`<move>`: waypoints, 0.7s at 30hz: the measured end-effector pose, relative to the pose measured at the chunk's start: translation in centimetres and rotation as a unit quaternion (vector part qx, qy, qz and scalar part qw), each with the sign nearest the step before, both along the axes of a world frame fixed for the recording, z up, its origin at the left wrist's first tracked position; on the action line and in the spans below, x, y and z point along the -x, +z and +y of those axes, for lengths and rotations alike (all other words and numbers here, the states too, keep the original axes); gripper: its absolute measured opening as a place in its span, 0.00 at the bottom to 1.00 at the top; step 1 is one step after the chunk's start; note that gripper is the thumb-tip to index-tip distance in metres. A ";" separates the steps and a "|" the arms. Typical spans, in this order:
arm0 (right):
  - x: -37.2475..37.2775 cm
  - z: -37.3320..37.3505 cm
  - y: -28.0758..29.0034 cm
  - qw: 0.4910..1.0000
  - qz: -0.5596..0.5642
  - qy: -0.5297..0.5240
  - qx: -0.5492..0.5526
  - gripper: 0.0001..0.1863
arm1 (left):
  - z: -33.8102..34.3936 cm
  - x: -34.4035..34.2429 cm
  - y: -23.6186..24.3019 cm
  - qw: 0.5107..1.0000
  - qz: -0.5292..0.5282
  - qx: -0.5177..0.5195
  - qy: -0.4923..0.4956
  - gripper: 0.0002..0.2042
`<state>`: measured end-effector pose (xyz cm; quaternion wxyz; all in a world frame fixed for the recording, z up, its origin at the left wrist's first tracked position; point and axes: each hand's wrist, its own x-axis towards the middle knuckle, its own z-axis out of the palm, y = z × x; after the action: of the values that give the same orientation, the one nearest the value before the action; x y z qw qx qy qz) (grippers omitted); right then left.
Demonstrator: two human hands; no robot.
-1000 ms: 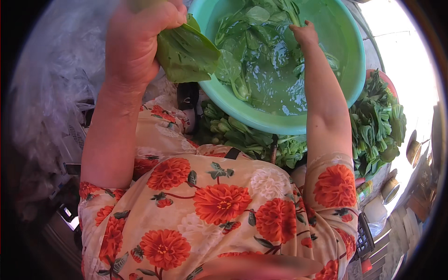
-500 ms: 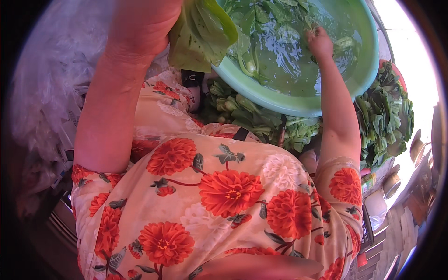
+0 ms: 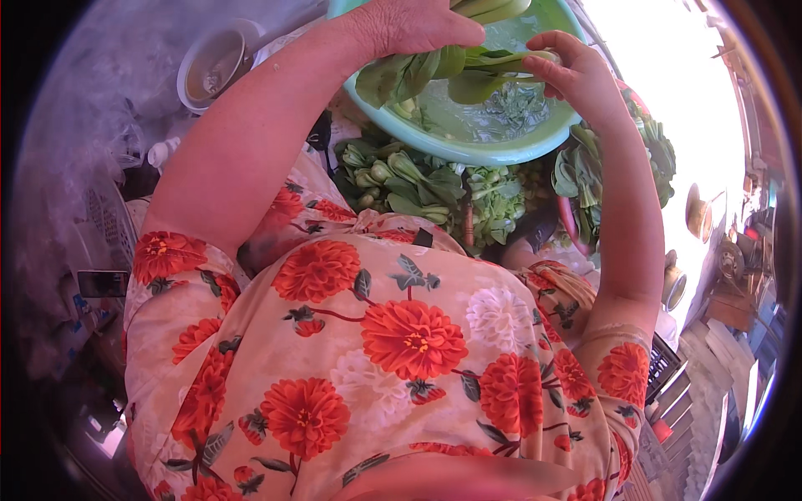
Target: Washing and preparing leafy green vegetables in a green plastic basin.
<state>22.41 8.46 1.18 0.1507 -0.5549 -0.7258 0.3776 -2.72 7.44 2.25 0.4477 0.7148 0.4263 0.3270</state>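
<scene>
Both my hands are up over a light green basin [image 3: 468, 153] of water at the top of the view. My left hand [image 3: 418, 27] is closed around bok choy [image 3: 401, 77], its pale stalks out on one side and its leaves hanging below. Close by on the right, my right hand [image 3: 581, 77] pinches the pale stalk end of another bok choy [image 3: 493, 68], whose leaves point toward the left hand. More greens float in the water, partly hidden behind my hands.
Below the basin lies a heap of bok choy [image 3: 405, 179], with a brown handle [image 3: 468, 219] beside paler leafy greens [image 3: 499, 196]. Leafy bunches [image 3: 578, 171] stand at the right. Clear plastic [image 3: 92, 108], a white bowl [image 3: 203, 79] and a phone [image 3: 103, 284] are on the left.
My right hand has lifted out of the water with bok choy. My left hand has moved right, bringing the two hands close together. The view has shifted, showing the bowl.
</scene>
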 end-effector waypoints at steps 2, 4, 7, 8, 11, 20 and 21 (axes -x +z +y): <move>1.6 -4.7 2.9 0.999 0.034 0.021 0.023 0.19 | -3.1 0.5 -0.2 0.999 0.021 0.010 -0.045 0.22; 3.6 -9.2 4.7 0.998 0.064 0.007 0.003 0.19 | -5.6 1.2 -0.4 0.989 0.050 0.048 -0.133 0.27; 4.5 -13.0 6.2 0.991 0.130 -0.008 -0.032 0.20 | -9.1 1.3 -0.7 0.966 -0.087 0.173 -0.173 0.20; 4.3 -13.6 6.5 0.985 0.165 -0.012 -0.046 0.20 | -9.8 1.0 -0.5 0.966 -0.089 0.167 -0.177 0.20; 4.7 -15.3 7.3 0.981 0.182 -0.065 -0.025 0.22 | -11.3 0.2 -0.2 0.888 -0.259 0.281 -0.255 0.26; 5.9 -16.1 5.9 0.932 0.319 -0.158 0.065 0.20 | -12.0 -0.9 -0.7 0.854 -0.260 0.399 -0.210 0.12; 6.6 -16.2 6.1 0.932 0.320 -0.158 0.069 0.20 | -12.1 -1.0 -0.8 0.863 -0.238 0.388 -0.220 0.10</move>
<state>15.83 -7.73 7.30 0.3943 -0.5208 -0.5144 0.5556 -1.70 -4.65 1.44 0.8370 0.4589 0.2313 0.1880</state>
